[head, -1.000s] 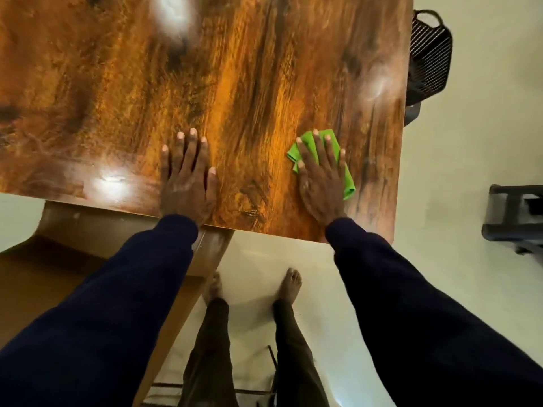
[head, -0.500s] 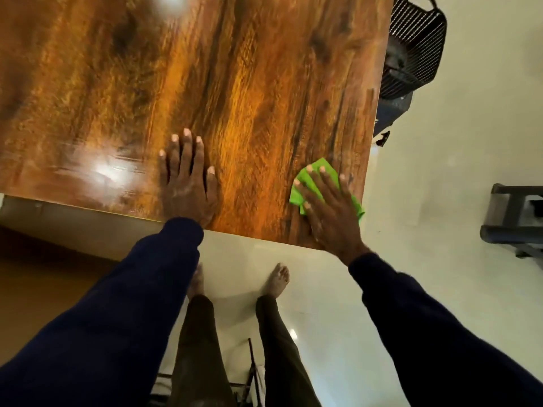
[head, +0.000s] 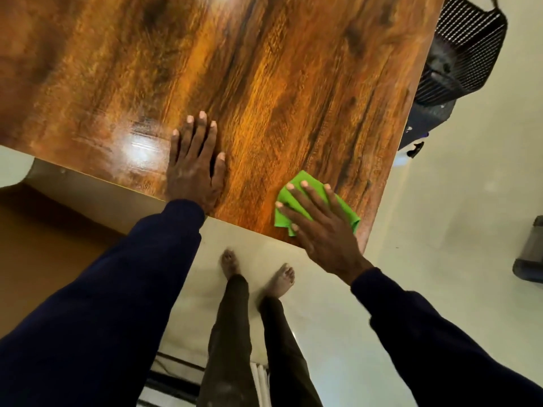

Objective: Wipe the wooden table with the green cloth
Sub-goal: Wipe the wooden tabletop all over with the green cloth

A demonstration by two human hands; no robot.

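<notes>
Head view, person standing at near edge of table
- Floor (head: 440, 230): pale and glossy. Two bare feet (head: 229, 259) on it, just short of the table edge, dark trouser legs above them
- Both arms in dark navy sleeves (head: 117, 289), reaching forward
- Right hand (head: 326, 230): flat, fingers straight and spread wide, pressing down on the green cloth (head: 282, 220). Nothing curled round the cloth. Heel of the hand overhangs the near table edge
- Green cloth: crumpled, lying on the table (head: 264, 83) at its near right corner, lower fold touching the near edge, close to the right edge
- Left hand (head: 194, 174): flat on bare wood, fingers straight and held close together, holding nothing, wrist at the near edge. Well apart from the cloth, to its left
- Table top: glossy brown wood grain, bright light reflection (head: 141, 148) just left of the left hand
- Beyond the far right edge: black mesh object (head: 464, 54) on the floor side, type unclear
</notes>
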